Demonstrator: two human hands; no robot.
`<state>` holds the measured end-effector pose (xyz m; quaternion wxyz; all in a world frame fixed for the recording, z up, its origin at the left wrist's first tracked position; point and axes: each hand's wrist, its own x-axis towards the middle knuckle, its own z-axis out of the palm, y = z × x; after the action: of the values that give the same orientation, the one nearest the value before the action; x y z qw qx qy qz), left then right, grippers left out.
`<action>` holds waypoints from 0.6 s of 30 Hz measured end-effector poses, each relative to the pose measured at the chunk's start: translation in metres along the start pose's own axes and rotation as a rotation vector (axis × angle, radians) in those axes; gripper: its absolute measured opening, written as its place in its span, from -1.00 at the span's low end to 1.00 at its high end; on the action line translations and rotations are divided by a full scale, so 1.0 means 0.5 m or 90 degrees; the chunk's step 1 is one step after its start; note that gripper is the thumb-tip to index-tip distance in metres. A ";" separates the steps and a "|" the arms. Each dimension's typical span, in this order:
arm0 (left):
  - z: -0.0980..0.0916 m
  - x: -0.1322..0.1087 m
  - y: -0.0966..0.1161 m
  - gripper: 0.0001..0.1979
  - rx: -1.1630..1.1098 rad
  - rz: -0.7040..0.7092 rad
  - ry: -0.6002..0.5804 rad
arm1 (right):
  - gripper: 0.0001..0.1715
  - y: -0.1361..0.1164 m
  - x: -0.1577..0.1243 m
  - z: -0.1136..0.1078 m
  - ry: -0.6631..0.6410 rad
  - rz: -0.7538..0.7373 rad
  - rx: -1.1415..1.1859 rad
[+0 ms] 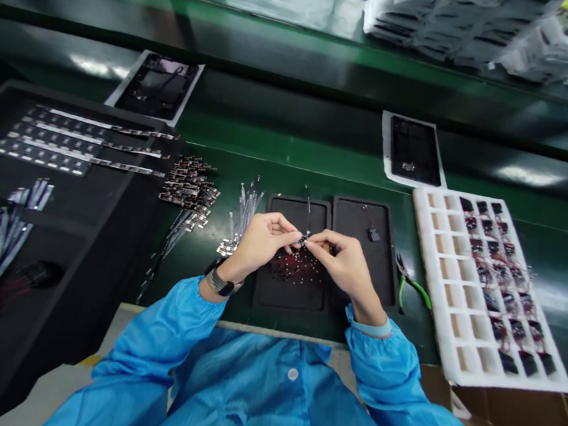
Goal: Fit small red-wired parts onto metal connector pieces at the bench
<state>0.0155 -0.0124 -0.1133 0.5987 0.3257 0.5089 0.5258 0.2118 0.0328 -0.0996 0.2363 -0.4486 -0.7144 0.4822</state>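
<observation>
Black part, one, between two hands, above two trays

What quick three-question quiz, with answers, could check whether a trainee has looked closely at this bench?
1. True or false: the left hand and right hand both pinch at a small dark part.
2. Green-handled metal pliers lie nearest which? (A) the upper shelf, (B) the white foam tray with rectangular pockets, (C) the dark wristwatch.
3. Fill in: the black rectangular tray beneath that part holds thin ____ wires.

Key: 1 true; 2 B; 3 red.
</observation>
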 end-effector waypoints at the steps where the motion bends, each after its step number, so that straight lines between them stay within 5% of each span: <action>1: -0.004 0.002 0.000 -0.76 -0.013 -0.015 -0.019 | -0.75 0.001 0.000 -0.002 -0.014 0.005 0.014; 8: -0.021 0.009 0.004 -0.62 -0.037 -0.092 -0.094 | -0.71 0.017 0.005 -0.013 -0.108 0.033 0.107; 18: -0.017 0.014 0.002 -0.53 -0.067 -0.094 -0.096 | -0.72 0.029 0.013 -0.003 -0.106 0.063 0.209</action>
<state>0.0064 -0.0065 -0.1164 0.6887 0.2941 0.4568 0.4801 0.2161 0.0410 -0.1128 0.2226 -0.3972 -0.6201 0.6388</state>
